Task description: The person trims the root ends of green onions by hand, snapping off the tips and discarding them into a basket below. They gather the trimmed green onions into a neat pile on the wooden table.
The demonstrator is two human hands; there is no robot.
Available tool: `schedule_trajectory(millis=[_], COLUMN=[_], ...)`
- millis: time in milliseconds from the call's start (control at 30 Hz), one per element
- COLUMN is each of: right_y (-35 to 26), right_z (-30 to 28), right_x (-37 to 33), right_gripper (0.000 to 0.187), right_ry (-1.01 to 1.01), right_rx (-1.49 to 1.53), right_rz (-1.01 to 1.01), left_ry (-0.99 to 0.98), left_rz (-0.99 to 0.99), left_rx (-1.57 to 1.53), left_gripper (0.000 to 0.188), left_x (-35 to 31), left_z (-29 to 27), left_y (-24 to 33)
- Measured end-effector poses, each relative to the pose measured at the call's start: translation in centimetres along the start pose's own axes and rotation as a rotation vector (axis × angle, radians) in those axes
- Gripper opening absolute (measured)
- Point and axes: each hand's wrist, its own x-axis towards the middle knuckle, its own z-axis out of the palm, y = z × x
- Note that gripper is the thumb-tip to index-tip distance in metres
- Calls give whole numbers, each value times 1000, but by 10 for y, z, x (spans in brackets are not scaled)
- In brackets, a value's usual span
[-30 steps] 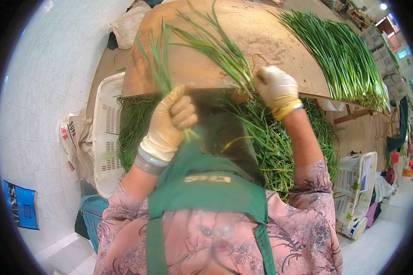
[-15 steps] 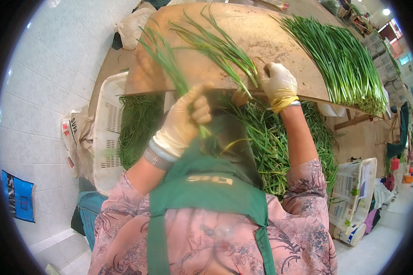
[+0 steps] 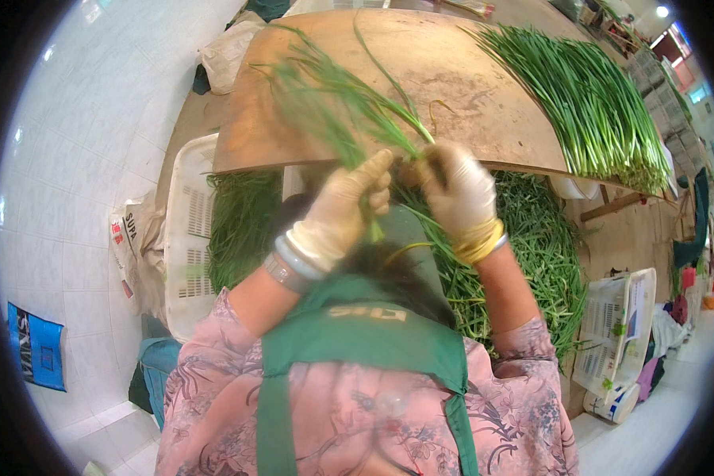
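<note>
Both of my hands wear pale gloves and meet in front of the board's near edge. My left hand [image 3: 343, 208] is closed around a small bunch of garlic chives [image 3: 313, 111]; their leaves fan out over the board, smeared by motion, and pale stem ends show below the fist. Just right of it, my right hand [image 3: 462, 194] pinches the stem ends of a few more chives [image 3: 404, 127]; its fingertips are partly hidden. A single long chive leaf [image 3: 373, 59] and a yellowed, curled leaf [image 3: 440, 105] lie on the wooden board [image 3: 500, 119].
Neatly lined chives [image 3: 579, 111] cover the board's right end. Below the board, loose green leaves [image 3: 539, 238] heap on the right, with more in a white plastic crate [image 3: 186, 238] on the left. Another white crate [image 3: 615, 325] stands at right. A tiled wall [image 3: 71, 198] rises at left.
My right hand has come left and down off the board, drawing a few chives with it. My left hand has shifted right with its bunch, so the hands are now close together.
</note>
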Motion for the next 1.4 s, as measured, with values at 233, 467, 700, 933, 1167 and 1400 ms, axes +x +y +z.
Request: schedule_trajectory(millis=[233,467,700,933,1167,1400], right_y=[-31,22,31,25,-24,-29], right_z=[-12,-77,-4,-1,-1,31], right_x=[-40,-62,62,72,-23,-33], right_gripper=[10,20,29,26,18,19], right_ry=[-299,-1099,-482,-411,-327,-50], right_rx=[-28,-478,-422,-63,596,1102], right_rz=[126,377,164,477,634,770], left_ry=[44,66,52,-172,-9,14], left_rz=[195,239,31,26,56,36], left_rx=[324,-122,-419,-385,26,97], left_gripper=[35,26,27,34,32,30], left_x=[6,-4,4,0,7,3], left_z=[-12,-60,-61,-63,-22,-18], left_y=[-2,42,32,24,-1,-8])
